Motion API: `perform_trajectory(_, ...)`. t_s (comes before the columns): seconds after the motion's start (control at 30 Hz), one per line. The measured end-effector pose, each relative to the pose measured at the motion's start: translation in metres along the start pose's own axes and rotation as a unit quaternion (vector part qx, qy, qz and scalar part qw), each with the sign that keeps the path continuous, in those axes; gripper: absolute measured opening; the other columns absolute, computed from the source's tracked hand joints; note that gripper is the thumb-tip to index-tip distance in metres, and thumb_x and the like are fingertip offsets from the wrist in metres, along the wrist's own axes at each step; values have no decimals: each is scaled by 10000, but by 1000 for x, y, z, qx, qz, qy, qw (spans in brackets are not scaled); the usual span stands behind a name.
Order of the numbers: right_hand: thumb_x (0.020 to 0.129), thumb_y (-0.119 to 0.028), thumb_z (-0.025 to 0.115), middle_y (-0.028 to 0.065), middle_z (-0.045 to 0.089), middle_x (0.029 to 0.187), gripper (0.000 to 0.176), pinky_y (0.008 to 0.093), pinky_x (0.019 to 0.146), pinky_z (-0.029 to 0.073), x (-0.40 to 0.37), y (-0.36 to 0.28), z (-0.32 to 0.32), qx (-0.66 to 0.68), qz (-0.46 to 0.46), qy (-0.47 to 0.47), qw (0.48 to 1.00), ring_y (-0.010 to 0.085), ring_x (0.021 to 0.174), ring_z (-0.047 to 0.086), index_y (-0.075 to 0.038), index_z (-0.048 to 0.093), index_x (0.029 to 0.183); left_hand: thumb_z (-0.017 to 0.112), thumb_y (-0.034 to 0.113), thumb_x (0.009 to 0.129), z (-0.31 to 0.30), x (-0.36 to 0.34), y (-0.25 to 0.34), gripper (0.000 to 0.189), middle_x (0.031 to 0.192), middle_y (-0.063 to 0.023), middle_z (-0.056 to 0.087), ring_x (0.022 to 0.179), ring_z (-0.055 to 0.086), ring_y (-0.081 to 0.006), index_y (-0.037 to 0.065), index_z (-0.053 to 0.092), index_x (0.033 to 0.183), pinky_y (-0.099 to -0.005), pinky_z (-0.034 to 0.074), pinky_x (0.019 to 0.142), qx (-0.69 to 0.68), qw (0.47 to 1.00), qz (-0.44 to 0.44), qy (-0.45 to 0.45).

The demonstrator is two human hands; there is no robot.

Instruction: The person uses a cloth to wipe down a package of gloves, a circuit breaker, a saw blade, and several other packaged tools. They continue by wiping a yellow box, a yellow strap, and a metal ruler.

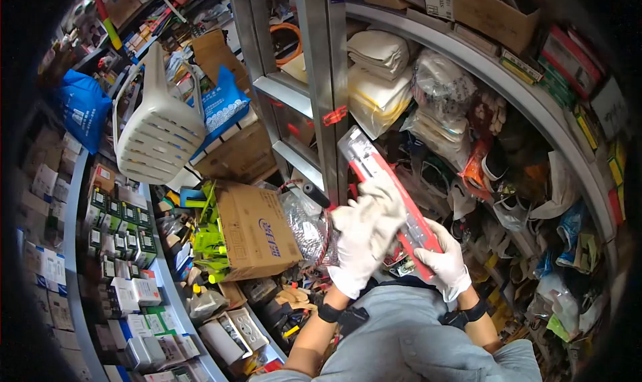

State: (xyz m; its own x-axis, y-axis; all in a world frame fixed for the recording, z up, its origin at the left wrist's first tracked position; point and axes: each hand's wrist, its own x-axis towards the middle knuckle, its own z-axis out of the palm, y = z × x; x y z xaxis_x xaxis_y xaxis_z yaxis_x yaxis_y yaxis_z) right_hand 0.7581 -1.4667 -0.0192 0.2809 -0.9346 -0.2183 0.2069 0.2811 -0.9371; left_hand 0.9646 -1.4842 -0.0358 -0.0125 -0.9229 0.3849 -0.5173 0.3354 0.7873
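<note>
A long, narrow red package point(415, 227) with a pale, clear-looking upper end slants across in front of my body. My right hand point(447, 260), in a white glove, grips its lower end, thumb on the front face. My left hand point(356, 253), also gloved in white, is closed on a crumpled cream cloth point(382, 205). That cloth lies against the left edge and face of the package, and its folds cover part of my left fingers. Print on the package is too blurred to read.
A metal ladder point(321, 81) stands just ahead. To its left are a tilted beige plastic chair point(160, 138) and a cardboard box point(257, 228). Shelves with small boxes point(124, 228) line the left; a curved shelf edge point(488, 54) and bagged goods point(441, 124) fill the right.
</note>
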Motion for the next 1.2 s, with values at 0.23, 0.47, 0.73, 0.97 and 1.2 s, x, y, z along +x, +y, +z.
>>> perform_trajectory(0.23, 807, 78, 644, 99, 558, 1285, 657, 294, 972, 467, -6, -11, -15, 40, -44, 57, 997, 152, 1129, 571, 40, 375, 1405, 612, 59, 878, 21, -32, -7, 455, 1261, -85, 595, 1230, 521, -222, 2, 499, 1314, -365, 415, 1048, -321, 887, -333, 2)
perform_trajectory(0.47, 801, -82, 730, 85, 628, 1192, 596, 284, 941, 468, -19, -13, -24, -100, 13, -60, 993, 129, 1056, 596, -16, 494, 1344, 551, 430, 966, 62, -37, 3, 595, 1269, -59, 534, 1149, 547, -199, 105, 343, 1419, -376, 475, 988, -533, 793, -262, 134)
perform_trajectory(0.73, 912, -287, 659, 118, 470, 1357, 649, 332, 1013, 423, -4, 20, -62, -78, -95, 3, 992, 169, 1189, 534, -30, 386, 1442, 653, 147, 868, 77, -53, -1, 300, 841, -20, 587, 732, 628, -141, 106, 512, 1129, -295, 559, 639, -514, 773, -313, 201)
perform_trajectory(0.97, 913, -169, 657, 119, 530, 1334, 601, 344, 1000, 464, -9, 27, -58, 130, 75, -134, 980, 189, 1187, 554, -14, 351, 1406, 690, 160, 805, 90, -49, 57, 428, 1028, -29, 595, 929, 579, -131, 14, 530, 1174, -288, 488, 841, -456, 851, -243, 92)
perform_trajectory(1.2, 915, -104, 588, 113, 613, 1113, 313, 300, 827, 550, -24, 17, -61, 200, 78, -30, 976, 163, 979, 637, -3, 454, 1180, 674, 37, 814, 101, -56, 63, 419, 994, -53, 634, 852, 634, -137, 5, 529, 1205, -286, 553, 728, -486, 824, -278, 83)
